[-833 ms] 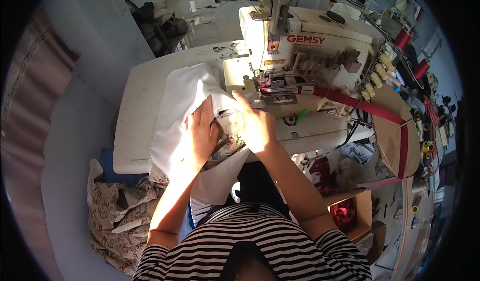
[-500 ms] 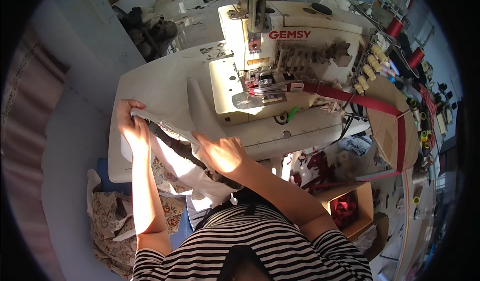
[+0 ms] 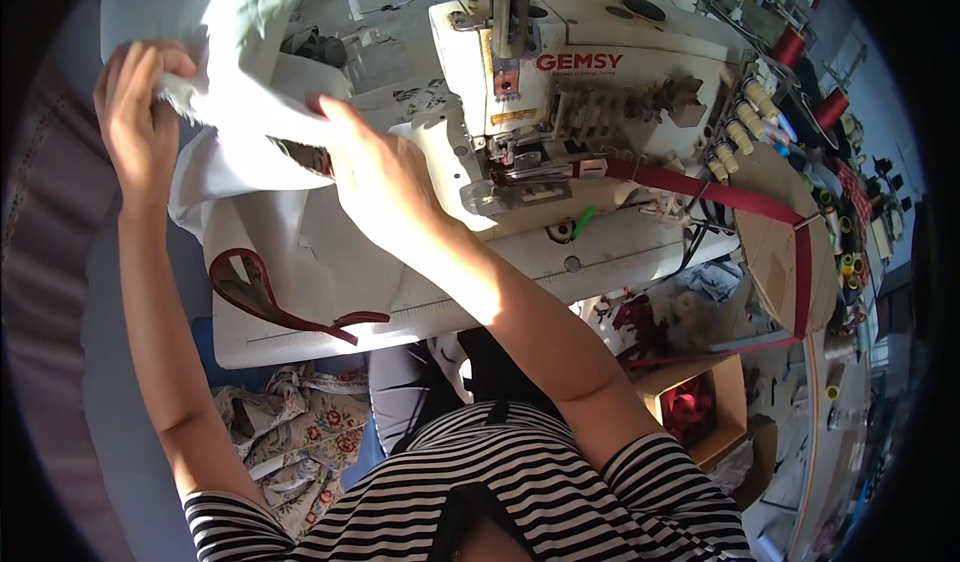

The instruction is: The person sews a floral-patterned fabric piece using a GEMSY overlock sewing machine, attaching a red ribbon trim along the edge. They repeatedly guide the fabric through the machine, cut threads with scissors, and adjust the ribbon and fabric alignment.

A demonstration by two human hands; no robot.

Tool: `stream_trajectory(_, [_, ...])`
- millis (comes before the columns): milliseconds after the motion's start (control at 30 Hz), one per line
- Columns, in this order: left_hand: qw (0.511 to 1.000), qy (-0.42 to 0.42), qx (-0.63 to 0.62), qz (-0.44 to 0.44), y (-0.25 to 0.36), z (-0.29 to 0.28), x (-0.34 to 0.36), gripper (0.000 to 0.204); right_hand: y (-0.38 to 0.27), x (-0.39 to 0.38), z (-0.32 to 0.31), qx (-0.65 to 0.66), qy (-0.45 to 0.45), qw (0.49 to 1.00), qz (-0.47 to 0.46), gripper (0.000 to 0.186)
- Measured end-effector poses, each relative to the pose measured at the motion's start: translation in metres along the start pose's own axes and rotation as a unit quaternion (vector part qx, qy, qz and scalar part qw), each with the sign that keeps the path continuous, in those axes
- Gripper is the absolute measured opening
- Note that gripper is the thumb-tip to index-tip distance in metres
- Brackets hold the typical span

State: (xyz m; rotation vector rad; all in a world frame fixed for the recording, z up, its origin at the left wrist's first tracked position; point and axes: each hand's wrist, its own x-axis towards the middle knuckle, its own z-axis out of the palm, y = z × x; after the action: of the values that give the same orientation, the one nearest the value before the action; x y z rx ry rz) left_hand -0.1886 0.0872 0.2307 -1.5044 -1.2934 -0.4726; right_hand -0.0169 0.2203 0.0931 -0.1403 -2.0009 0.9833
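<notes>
My left hand (image 3: 145,112) is raised at the upper left, fingers closed on the frayed edge of white fabric (image 3: 260,92). My right hand (image 3: 385,177) grips the same cloth farther right, just left of the sewing machine (image 3: 470,62); its fingertips are partly hidden. A dark layer (image 3: 298,154) shows in a gap between the white folds. Below the lifted cloth, a looped dark red strip (image 3: 360,318) lies on the pale machine table (image 3: 450,312), beside more white fabric draped at the left.
Red tape (image 3: 750,207) runs from the machine over a cardboard board (image 3: 775,272) at right. Several cream cones (image 3: 745,122) and red spools (image 3: 785,47) stand behind it. Floral fabric (image 3: 300,432) lies below the table; a carton of red material (image 3: 690,412) is at lower right.
Both hands have moved up and away toward the back left, lifting the white fabric off the tabletop. The looped red strip and the floral fabric beneath the table now show more.
</notes>
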Motion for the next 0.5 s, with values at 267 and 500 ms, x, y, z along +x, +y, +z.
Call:
stream_trajectory(267, [0.867, -0.258, -0.076, -0.42, 0.184, 0.035, -0.249, 0.044, 0.085, -0.145, 0.022, -0.234, -0.258, 0.935, 0.07, 0.037])
stream_trajectory(500, [0.853, -0.241, -0.079, -0.456, 0.192, 0.035, -0.243, 0.044, 0.096, -0.161, 0.02, -0.148, -0.157, 0.976, 0.027, 0.042])
